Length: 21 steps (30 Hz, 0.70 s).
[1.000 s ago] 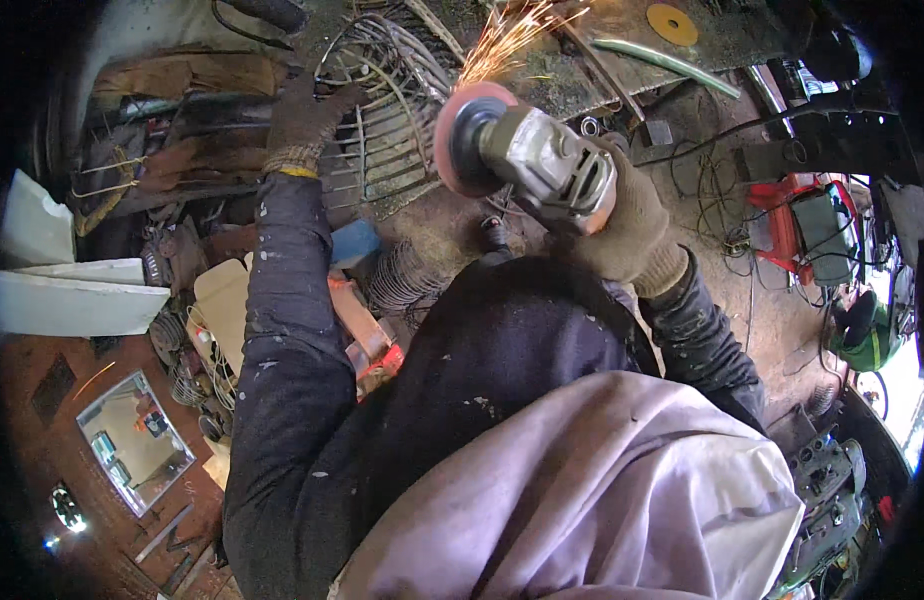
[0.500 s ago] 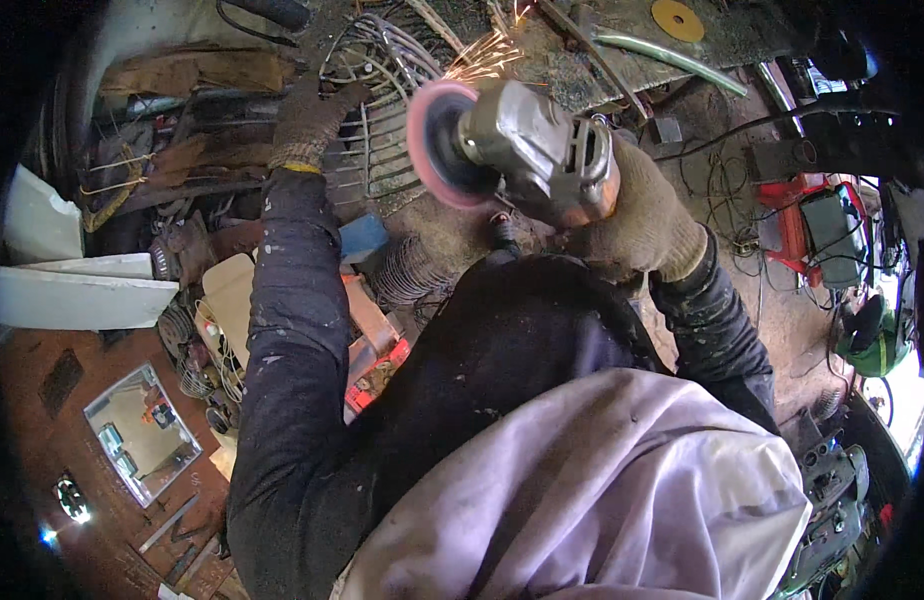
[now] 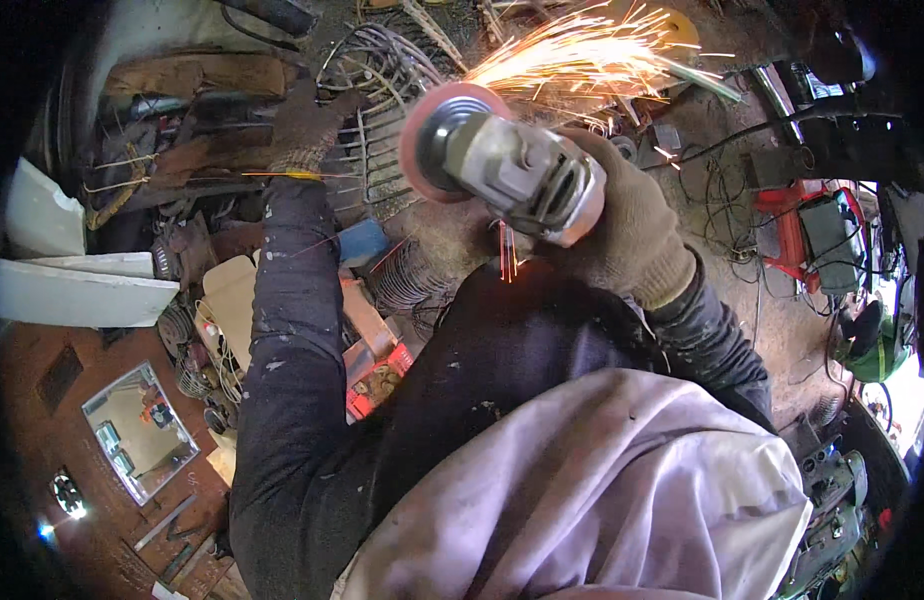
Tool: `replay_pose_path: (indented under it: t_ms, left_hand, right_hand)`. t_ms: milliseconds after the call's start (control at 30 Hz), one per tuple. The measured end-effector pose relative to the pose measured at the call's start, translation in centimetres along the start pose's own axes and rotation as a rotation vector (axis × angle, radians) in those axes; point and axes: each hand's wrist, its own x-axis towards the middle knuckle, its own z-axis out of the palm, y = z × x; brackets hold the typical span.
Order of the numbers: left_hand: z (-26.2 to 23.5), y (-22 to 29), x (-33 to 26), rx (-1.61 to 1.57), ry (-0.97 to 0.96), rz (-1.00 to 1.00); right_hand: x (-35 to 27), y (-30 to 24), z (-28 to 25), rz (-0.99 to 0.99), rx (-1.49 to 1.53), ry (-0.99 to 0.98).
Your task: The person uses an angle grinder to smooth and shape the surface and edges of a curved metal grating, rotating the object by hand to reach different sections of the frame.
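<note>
Brown knitted glove covers the right grip [image 3: 622, 215], which is closed around the grey angle grinder [image 3: 527, 175], held in front of the knees, with its reddish disc [image 3: 444, 120] near the metal bars [image 3: 383, 150]. Bright sparks [image 3: 587, 55] spread toward upper right. The left grip [image 3: 307, 125], also gloved, is beside these bars, but I cannot tell whether it pinches them.
</note>
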Motion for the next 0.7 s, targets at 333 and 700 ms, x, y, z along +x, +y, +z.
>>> replay_pose_path:
  t_ms: [333, 700]
  left_hand:
    - [-2.2, 1.6, -1.3, -0.119, -0.160, -0.007]
    - [-1.5, 0.0, -1.2, -0.033, -0.010, 0.105]
  right_hand:
    - [-0.8, 0.3, 1.3, -0.075, -0.094, 0.086]
    - [-2.0, -0.8, 2.1, -0.008, -0.311, 0.146]
